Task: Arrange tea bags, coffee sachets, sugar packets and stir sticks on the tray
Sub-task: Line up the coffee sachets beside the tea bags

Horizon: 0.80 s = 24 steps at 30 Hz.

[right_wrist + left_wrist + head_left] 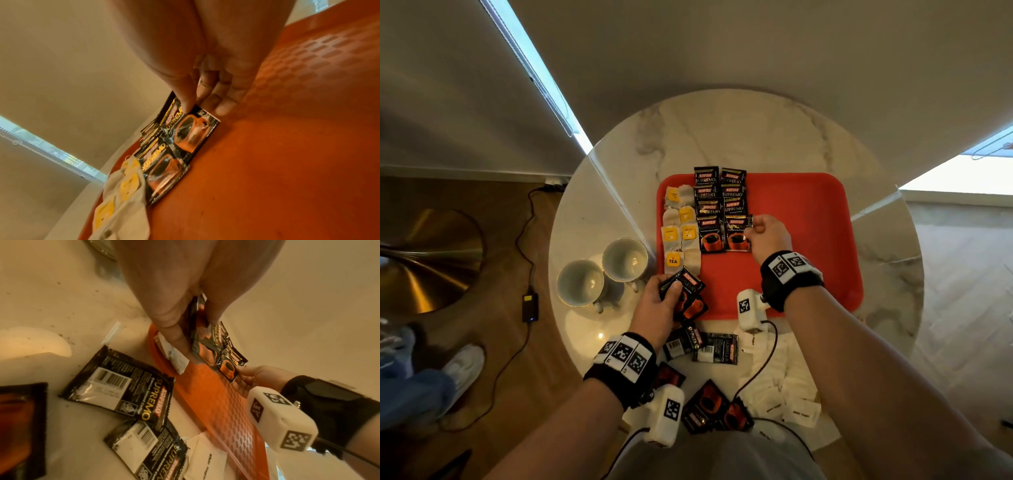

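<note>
Nearest the camera, loose coffee sachets point(714, 406) and white sugar packets point(787, 394) lie scattered on the marble table's point(739, 137) near edge, partly hidden by both forearms and wrist camera cables. Left hand point(655, 310) grips a small stack of coffee sachets point(685, 291), fingers curled round them, over the tray's near left corner. Right hand point(768, 236) pinches the right edge of the nearest sachet point(738, 236) in the right column, sachet flat on the red tray point(808, 212). Two overlapping sachet columns sit there, tea bags point(679, 229) in two columns just left of them. Two white cups point(602, 274) stand touching on the table beside the tray's left edge.
</note>
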Each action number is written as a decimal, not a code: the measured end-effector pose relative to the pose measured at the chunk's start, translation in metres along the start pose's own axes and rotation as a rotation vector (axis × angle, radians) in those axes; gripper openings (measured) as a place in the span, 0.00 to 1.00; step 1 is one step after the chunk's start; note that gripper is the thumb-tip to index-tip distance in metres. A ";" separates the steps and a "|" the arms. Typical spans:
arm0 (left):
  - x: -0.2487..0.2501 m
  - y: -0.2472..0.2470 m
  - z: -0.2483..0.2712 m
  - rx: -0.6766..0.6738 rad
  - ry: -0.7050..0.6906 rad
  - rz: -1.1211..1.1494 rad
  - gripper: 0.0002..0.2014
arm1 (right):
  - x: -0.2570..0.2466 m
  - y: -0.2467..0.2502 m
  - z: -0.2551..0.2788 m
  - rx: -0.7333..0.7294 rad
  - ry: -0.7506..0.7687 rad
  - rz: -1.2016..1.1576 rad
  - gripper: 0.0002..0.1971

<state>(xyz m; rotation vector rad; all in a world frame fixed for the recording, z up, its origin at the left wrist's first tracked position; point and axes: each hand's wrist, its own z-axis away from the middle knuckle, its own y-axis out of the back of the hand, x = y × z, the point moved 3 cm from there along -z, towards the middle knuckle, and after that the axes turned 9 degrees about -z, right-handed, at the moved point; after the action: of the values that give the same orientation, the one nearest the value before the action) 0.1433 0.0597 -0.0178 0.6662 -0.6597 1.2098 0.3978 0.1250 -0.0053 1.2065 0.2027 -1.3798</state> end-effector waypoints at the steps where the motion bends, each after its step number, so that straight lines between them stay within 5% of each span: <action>1: -0.001 0.001 0.000 0.000 0.002 0.007 0.06 | 0.000 0.001 -0.004 0.010 -0.007 0.011 0.14; 12: 0.002 -0.004 -0.003 -0.012 0.017 0.025 0.12 | 0.001 -0.005 -0.017 0.007 -0.005 0.112 0.12; 18: 0.014 -0.013 -0.005 0.012 0.099 0.161 0.07 | -0.002 0.007 -0.007 0.051 0.001 0.085 0.13; 21: 0.023 -0.017 -0.009 0.036 0.071 0.126 0.07 | -0.011 0.011 0.025 -0.081 0.060 0.045 0.14; 24: 0.031 -0.025 -0.015 0.022 0.021 0.082 0.17 | -0.008 -0.003 0.061 -0.323 0.063 -0.008 0.15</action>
<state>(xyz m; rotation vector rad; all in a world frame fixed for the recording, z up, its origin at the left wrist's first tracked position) 0.1762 0.0846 -0.0063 0.6492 -0.6618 1.3003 0.3614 0.0863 0.0259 0.9800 0.4579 -1.2601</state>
